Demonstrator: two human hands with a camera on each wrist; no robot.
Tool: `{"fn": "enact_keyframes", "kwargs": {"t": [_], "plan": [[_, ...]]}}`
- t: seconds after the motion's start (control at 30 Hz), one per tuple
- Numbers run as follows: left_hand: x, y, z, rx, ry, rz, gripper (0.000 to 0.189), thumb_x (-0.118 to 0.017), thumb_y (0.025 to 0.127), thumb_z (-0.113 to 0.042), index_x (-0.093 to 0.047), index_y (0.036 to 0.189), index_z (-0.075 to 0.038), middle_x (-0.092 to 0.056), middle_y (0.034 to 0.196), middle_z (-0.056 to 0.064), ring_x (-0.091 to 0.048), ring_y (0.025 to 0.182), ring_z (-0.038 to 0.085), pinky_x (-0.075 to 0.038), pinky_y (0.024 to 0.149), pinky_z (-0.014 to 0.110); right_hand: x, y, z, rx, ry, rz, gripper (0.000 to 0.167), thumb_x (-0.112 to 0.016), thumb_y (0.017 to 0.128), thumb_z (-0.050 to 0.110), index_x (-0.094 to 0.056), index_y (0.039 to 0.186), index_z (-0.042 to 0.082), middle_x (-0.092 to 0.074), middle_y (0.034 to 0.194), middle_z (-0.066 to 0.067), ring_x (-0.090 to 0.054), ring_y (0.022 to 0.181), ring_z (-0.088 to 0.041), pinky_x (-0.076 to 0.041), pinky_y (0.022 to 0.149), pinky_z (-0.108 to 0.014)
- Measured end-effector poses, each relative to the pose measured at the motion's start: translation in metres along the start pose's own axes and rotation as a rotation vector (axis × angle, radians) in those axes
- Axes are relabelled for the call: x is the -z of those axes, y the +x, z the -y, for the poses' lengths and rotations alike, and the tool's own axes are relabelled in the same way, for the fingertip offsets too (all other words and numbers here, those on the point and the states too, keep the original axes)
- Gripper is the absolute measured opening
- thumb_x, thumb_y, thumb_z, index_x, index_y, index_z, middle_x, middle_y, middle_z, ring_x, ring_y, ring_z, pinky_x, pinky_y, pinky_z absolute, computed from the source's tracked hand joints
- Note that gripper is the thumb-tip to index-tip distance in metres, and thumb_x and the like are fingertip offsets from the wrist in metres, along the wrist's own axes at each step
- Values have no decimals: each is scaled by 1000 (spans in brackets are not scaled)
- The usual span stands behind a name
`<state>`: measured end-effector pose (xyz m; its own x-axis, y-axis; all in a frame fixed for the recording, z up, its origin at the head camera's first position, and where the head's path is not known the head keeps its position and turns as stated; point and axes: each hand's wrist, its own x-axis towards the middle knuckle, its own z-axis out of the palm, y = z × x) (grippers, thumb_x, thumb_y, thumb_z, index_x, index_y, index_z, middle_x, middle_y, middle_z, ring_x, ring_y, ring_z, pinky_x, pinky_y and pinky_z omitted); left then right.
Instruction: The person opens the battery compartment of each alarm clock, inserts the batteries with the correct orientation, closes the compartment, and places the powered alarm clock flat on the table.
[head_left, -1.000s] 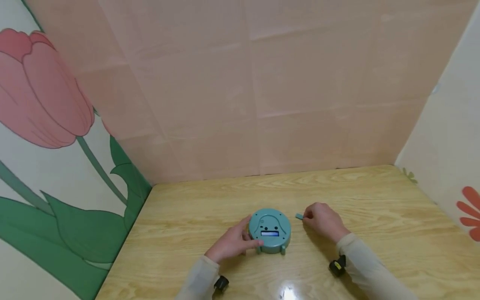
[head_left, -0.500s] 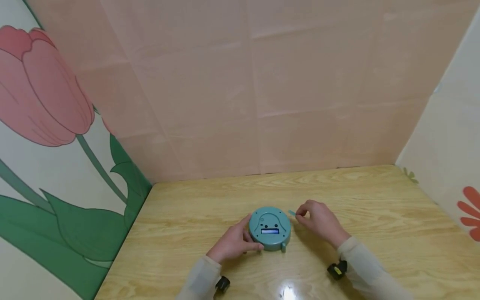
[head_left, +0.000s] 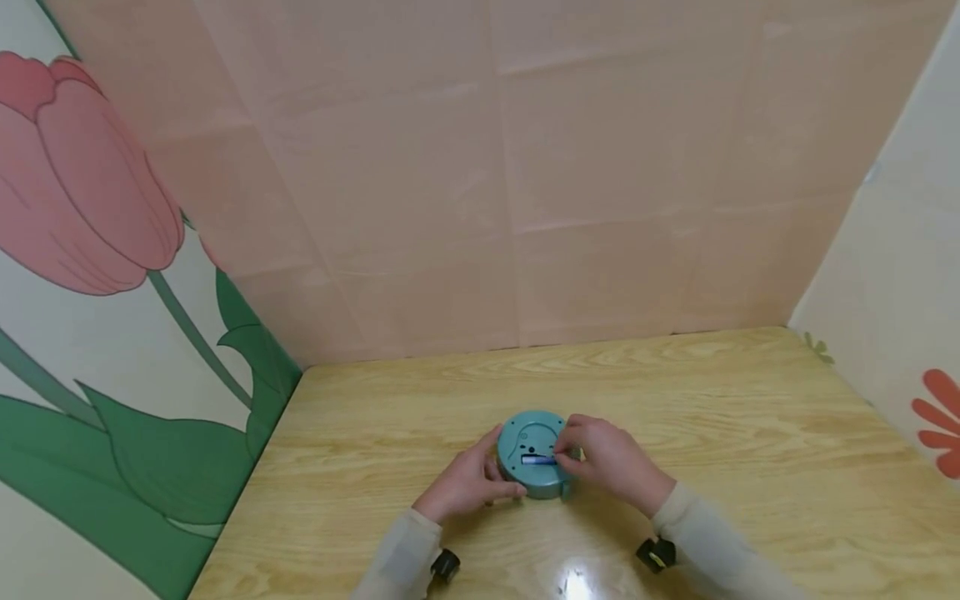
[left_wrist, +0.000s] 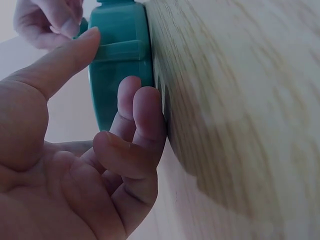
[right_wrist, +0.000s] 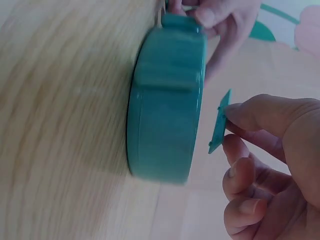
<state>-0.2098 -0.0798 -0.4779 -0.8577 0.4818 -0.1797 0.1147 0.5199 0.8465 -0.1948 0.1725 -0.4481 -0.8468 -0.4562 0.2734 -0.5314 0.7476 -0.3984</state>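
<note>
A round teal clock (head_left: pixel 534 427) lies on its face on the table, its back turned up and its battery slot uncovered. Inside the slot sits a battery (head_left: pixel 534 460). My left hand (head_left: pixel 467 483) grips the clock's left side, with the thumb on the near rim and fingers around the edge. In the right wrist view, my right hand (right_wrist: pixel 272 150) pinches a small flat teal battery cover (right_wrist: pixel 220 122) between thumb and forefinger, a little apart from the clock's back. From the head view the right fingers hide most of that cover over the slot's right end.
The wood-grain table (head_left: pixel 405 400) surrounds the clock. A pinkish-brown sheet (head_left: pixel 420 208) rises behind it, and flower-painted panels (head_left: pixel 112 192) stand at the sides. Each wrist carries a small black camera (head_left: pixel 656 554).
My right hand has moved left with the battery cover, from beside the clock to over its battery slot. The left hand has kept its hold, the clock tilting slightly.
</note>
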Motion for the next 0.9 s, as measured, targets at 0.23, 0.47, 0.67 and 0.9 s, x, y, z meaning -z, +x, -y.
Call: {"fn": "enact_keyframes", "kwargs": {"t": [0.23,0.47,0.67,0.9], "plan": [[0,0,-1,4,-12,0,103,-83,84,-29,-18,161,-15,-66,74,3,-61,60,18,-46,53,28,-10,5,11,24,-41,33,4,-79,84,16,-77,86,17,-65,89,9,-61,79,-5,-53,70,-24],[-1,0,0,11,-18,7,103,-83,84,-30,-17,161,-17,-66,74,2,-62,61,19,-46,53,29,-19,7,9,29,-44,32,4,-79,84,16,-77,87,17,-63,87,10,-58,77,-3,-51,68,-21],[-1,-1,1,13,-24,9,104,-83,83,-31,-16,161,-17,-66,74,3,-61,61,19,-47,53,30,-23,9,11,34,-45,19,4,-79,83,16,-77,85,18,-62,86,11,-57,75,-3,-51,66,-23],[-1,0,3,3,-22,11,104,-83,83,-32,-17,161,-17,-65,74,3,-61,61,19,-48,54,30,-24,10,12,5,-50,-4,4,-79,83,16,-76,84,18,-61,85,11,-58,76,-4,-53,67,-27]]}}
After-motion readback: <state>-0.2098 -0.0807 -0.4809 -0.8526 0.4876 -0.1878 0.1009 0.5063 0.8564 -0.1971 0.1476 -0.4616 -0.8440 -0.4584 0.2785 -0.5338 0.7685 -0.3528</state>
